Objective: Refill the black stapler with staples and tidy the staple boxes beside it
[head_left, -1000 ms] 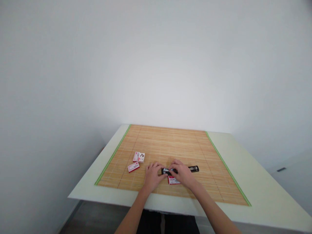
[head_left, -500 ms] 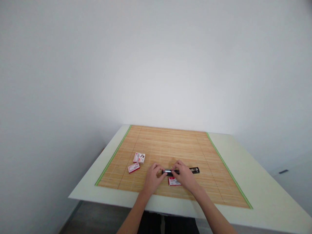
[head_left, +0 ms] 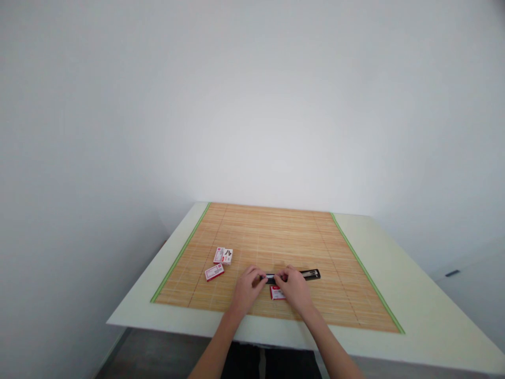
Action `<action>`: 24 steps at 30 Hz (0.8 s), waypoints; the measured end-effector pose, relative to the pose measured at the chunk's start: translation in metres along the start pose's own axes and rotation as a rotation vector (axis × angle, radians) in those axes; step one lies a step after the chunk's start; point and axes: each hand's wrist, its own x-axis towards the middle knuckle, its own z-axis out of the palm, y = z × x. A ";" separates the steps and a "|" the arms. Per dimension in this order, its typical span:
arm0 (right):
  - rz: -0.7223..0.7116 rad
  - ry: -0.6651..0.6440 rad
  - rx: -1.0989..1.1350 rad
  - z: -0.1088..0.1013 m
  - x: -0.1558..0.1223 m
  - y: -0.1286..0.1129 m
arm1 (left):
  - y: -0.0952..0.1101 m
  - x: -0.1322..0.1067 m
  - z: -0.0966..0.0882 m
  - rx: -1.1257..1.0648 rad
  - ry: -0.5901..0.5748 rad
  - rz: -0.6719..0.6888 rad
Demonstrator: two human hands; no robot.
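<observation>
A long, narrow black stapler [head_left: 310, 274] lies opened out flat on the mat, with metal showing inside. My left hand [head_left: 246, 288] pinches its left end between thumb and fingers. My right hand [head_left: 295, 286] is closed over its middle, fingertips pressed close to the left ones. Between the two sets of fingertips shows a short, bright metal strip [head_left: 270, 276]; whether it is loose staples or part of the stapler I cannot tell. Just below the stapler, a red and white small box [head_left: 277, 293] is partly covered by my right hand.
To the left lie more small red and white boxes: one box [head_left: 214, 272] on its own, and a white box [head_left: 227, 256] against another box [head_left: 218, 255]. A bamboo mat [head_left: 272, 231] with green edges covers much of the white table [head_left: 394, 273]. A wall stands behind.
My right hand has shifted slightly along the stapler, its fingers closer to the metal strip. Less of the box below shows. The whole view has slid a little.
</observation>
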 end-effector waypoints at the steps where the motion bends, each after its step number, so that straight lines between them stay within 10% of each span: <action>1: 0.016 -0.002 0.009 0.001 0.000 0.001 | 0.000 0.000 0.000 -0.010 0.001 -0.005; 24: 0.163 -0.009 0.034 0.005 0.010 -0.007 | -0.007 -0.001 0.003 -0.089 0.031 -0.011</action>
